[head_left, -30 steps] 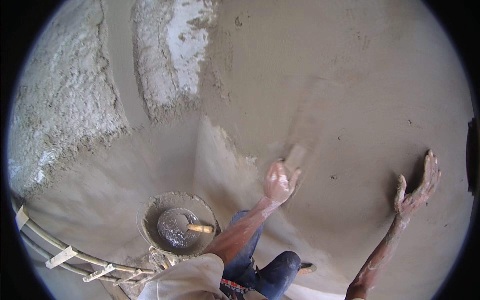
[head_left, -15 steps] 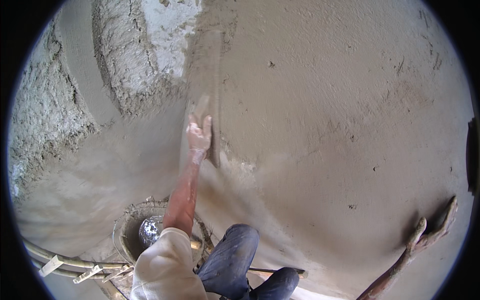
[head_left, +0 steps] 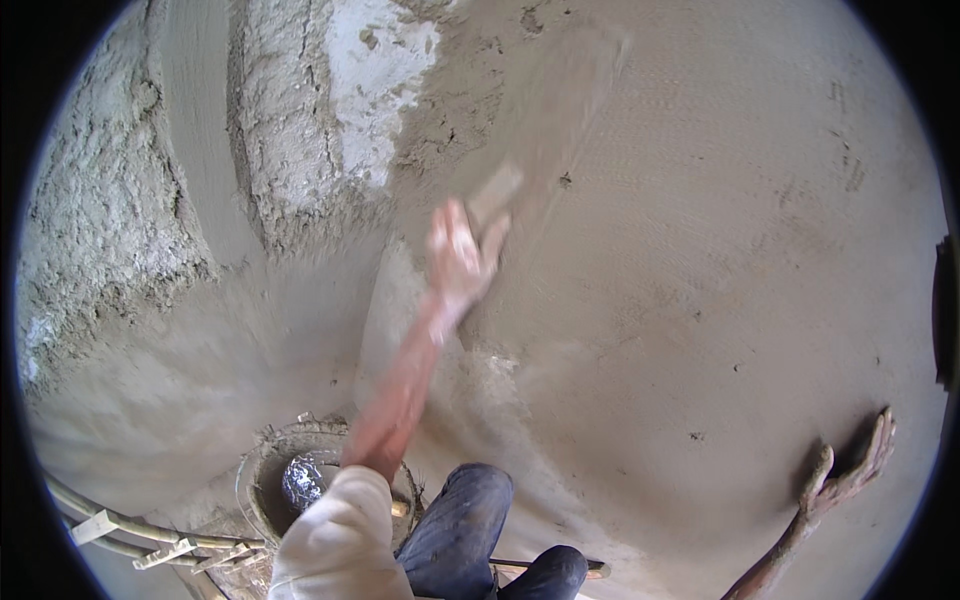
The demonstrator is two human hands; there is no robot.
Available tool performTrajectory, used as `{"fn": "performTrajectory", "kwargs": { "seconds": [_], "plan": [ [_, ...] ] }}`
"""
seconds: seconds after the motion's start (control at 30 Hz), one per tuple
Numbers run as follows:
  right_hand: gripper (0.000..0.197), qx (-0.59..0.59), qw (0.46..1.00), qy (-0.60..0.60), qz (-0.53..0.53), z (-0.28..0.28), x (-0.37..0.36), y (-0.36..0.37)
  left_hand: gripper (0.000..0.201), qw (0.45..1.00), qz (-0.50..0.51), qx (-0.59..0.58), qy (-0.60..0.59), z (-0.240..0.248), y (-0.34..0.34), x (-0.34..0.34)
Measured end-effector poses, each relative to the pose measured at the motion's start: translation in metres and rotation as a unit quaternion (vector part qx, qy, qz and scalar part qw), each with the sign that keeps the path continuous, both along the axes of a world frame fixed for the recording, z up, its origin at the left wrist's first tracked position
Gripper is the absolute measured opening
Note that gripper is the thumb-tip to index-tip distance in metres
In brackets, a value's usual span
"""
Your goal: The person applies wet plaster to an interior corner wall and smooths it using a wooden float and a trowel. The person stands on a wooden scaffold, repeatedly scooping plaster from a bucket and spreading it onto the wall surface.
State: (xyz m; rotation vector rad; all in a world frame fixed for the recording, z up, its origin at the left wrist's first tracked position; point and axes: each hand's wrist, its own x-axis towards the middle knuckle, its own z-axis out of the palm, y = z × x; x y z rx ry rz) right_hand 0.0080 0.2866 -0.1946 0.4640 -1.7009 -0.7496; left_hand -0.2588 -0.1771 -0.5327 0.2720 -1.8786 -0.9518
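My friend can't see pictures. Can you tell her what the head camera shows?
A person's left hand presses a flat plastering float against a wet grey plastered wall, while the right hand leans flat on it. Below sits a mortar pan beside the person's blue-jeaned knees.

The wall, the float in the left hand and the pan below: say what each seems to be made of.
Wall: wet cement or sand plaster, grey-brown, matte, finely ridged; rough clumped render and a white patch remain at the upper left. Float in the left hand: a flat block, possibly wood, mortar-coated and too blurred to be sure. Pan: probably metal, with a shiny patch inside and a mortar-crusted rim.
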Motion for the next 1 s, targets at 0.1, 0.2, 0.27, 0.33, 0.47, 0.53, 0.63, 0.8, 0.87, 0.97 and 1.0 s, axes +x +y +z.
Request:
{"fn": "performTrajectory", "kwargs": {
  "seconds": [0.1, 0.2, 0.27, 0.33, 0.47, 0.53, 0.63, 0.8, 0.87, 0.97, 1.0],
  "plan": [
    [0.076, 0.014, 1.0, -0.007, 0.002, 0.001, 0.003, 0.0, 0.089, 0.968, -0.194, 0.15, -0.049, 0.057, -0.086, 0.002],
    [0.078, 0.018, 1.0, -0.01, -0.012, 0.003, 0.008, -0.005, 0.09, 0.994, -0.079, 0.076, 0.019, -0.034, -0.106, -0.017],
    [0.079, 0.025, 0.999, -0.005, -0.026, 0.001, 0.008, -0.01, 0.093, 0.988, -0.049, 0.115, -0.089, -0.116, -0.097, -0.013],
    [0.079, 0.015, 1.0, -0.02, -0.013, 0.002, 0.009, -0.022, 0.097, 0.969, -0.071, 0.19, -0.142, -0.171, -0.065, 0.012],
    [0.079, 0.011, 1.0, -0.013, 0.009, 0.0, 0.0, -0.019, 0.093, 0.929, -0.035, 0.31, -0.197, -0.235, 0.019, 0.064],
    [0.078, 0.012, 1.0, -0.007, -0.008, -0.001, 0.004, -0.018, 0.086, 0.9, -0.12, 0.4, -0.124, -0.162, 0.082, 0.105],
    [0.079, 0.005, 1.0, -0.002, 0.001, -0.001, 0.001, -0.022, 0.072, 0.941, -0.121, 0.313, -0.043, -0.135, 0.106, 0.103],
    [0.079, 0.007, 1.0, -0.006, -0.03, 0.006, 0.013, -0.01, 0.06, 0.979, -0.169, 0.052, 0.098, 0.068, 0.038, 0.045],
    [0.079, 0.001, 1.0, 0.001, -0.028, 0.004, 0.013, -0.013, 0.07, 0.993, -0.07, -0.019, 0.09, 0.149, -0.018, 0.017],
    [0.079, 0.004, 0.999, 0.004, -0.034, 0.004, 0.012, -0.018, 0.083, 0.998, -0.049, -0.001, 0.032, 0.194, -0.081, -0.017],
    [0.079, 0.007, 0.999, 0.0, -0.031, 0.004, 0.012, -0.019, 0.086, 0.998, -0.06, 0.014, 0.012, 0.192, -0.097, -0.02]
  ]
}}
